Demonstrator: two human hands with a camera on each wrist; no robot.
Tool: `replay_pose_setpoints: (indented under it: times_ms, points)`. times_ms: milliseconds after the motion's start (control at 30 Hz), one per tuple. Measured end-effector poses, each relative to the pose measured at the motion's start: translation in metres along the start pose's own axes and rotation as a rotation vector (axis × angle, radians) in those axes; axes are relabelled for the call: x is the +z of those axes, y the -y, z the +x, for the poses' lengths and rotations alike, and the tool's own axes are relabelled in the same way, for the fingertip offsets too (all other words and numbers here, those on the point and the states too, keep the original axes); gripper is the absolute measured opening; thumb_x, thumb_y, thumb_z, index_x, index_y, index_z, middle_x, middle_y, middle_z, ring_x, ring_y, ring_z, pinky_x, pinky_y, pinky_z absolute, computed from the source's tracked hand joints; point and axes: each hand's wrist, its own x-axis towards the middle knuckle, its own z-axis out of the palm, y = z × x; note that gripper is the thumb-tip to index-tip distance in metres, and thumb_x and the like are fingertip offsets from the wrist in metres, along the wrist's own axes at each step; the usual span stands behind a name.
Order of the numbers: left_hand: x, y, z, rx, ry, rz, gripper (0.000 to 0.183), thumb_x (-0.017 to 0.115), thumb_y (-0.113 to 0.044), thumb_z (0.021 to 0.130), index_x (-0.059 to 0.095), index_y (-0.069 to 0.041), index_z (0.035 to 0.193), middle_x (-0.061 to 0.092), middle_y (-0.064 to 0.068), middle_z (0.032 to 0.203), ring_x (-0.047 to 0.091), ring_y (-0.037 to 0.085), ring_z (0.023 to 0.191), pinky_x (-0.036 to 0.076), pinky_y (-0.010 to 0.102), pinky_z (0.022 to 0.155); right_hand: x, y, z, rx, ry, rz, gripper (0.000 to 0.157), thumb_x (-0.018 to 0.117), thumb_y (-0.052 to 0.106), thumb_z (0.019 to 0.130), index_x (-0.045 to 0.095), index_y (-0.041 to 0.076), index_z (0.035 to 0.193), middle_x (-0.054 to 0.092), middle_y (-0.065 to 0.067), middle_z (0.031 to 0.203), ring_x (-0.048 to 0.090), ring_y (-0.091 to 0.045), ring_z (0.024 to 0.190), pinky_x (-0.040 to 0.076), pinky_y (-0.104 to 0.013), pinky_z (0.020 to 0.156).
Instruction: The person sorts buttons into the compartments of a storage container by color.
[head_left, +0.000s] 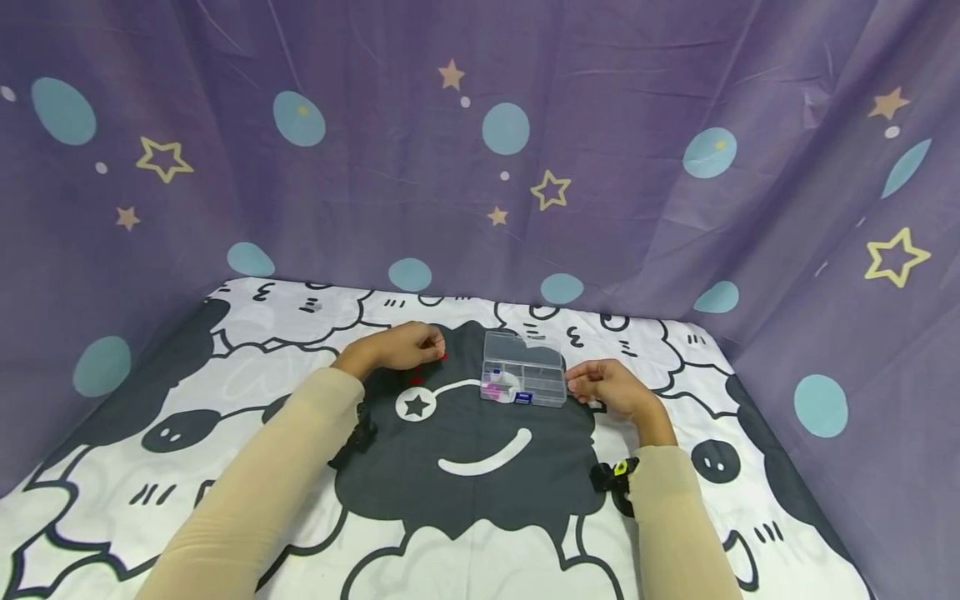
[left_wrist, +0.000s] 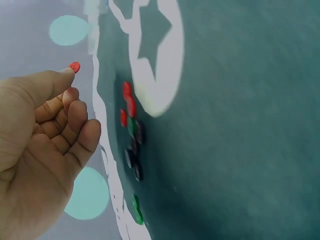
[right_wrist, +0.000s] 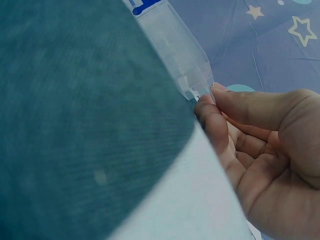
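Observation:
Between the thumb and a fingertip of my left hand is a small round red button, raised above the cloth. Below it lie more small pieces: red buttons, dark ones and green ones. A clear plastic compartment box stands to the right with its lid folded back. My right hand pinches the box's right end between thumb and index finger, as the right wrist view shows. Some pink pieces lie in a left front compartment.
A cloth with cartoon sheep shapes covers the table, its dark patch under the box and buttons. Blue latches show at the box's front. A purple curtain with stars closes off the back and sides.

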Motion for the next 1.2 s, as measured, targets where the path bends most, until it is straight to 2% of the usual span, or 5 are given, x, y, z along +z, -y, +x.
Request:
replay_pose_setpoints:
  times_ms: [233, 567, 867, 1000, 1200]
  points:
    - [0.002, -0.012, 0.007, 0.041, -0.012, -0.001, 0.014, 0.057, -0.009, 0.103, 0.068, -0.001, 0.099, 0.060, 0.001, 0.080, 0.049, 0.012, 0.068, 0.043, 0.031, 0.069, -0.001, 0.001, -0.001, 0.008, -0.001, -0.014, 0.025, 0.063, 0.002, 0.099, 0.064, -0.012, 0.121, 0.071, -0.008, 0.097, 0.066, -0.016, 0.083, 0.057, -0.030, 0.076]
    - [0.010, -0.032, 0.021, 0.107, -0.040, 0.022, 0.010, 0.058, -0.009, 0.102, 0.066, -0.004, 0.098, 0.060, -0.002, 0.082, 0.049, 0.010, 0.071, 0.043, 0.028, 0.070, -0.001, 0.001, -0.001, 0.006, 0.003, -0.014, 0.026, 0.063, 0.002, 0.100, 0.064, -0.012, 0.122, 0.071, -0.010, 0.099, 0.066, -0.016, 0.084, 0.057, -0.031, 0.077]
    - [0.017, -0.051, 0.037, 0.112, 0.010, 0.000, 0.016, 0.054, -0.012, 0.106, 0.066, -0.003, 0.101, 0.057, -0.001, 0.080, 0.046, 0.010, 0.067, 0.040, 0.028, 0.066, -0.001, 0.003, -0.003, 0.007, 0.003, -0.021, 0.027, 0.063, 0.004, 0.100, 0.064, -0.011, 0.123, 0.071, -0.015, 0.104, 0.066, -0.017, 0.085, 0.057, -0.032, 0.078]
    - [0.021, -0.059, 0.044, 0.152, 0.042, -0.024, 0.020, 0.052, -0.009, 0.106, 0.067, 0.004, 0.101, 0.061, 0.009, 0.083, 0.044, 0.010, 0.064, 0.040, 0.028, 0.066, -0.001, 0.002, -0.002, 0.004, 0.007, -0.013, 0.027, 0.063, 0.003, 0.100, 0.063, -0.012, 0.123, 0.071, -0.014, 0.103, 0.066, -0.017, 0.085, 0.057, -0.031, 0.078]
    - [0.029, -0.065, 0.050, 0.161, 0.067, -0.030, 0.022, 0.050, -0.012, 0.108, 0.066, 0.002, 0.104, 0.065, 0.015, 0.091, 0.045, 0.011, 0.064, 0.042, 0.028, 0.067, -0.001, 0.002, -0.001, 0.005, 0.008, -0.010, 0.027, 0.063, 0.003, 0.100, 0.063, -0.012, 0.122, 0.071, -0.011, 0.101, 0.066, -0.016, 0.084, 0.057, -0.031, 0.077]
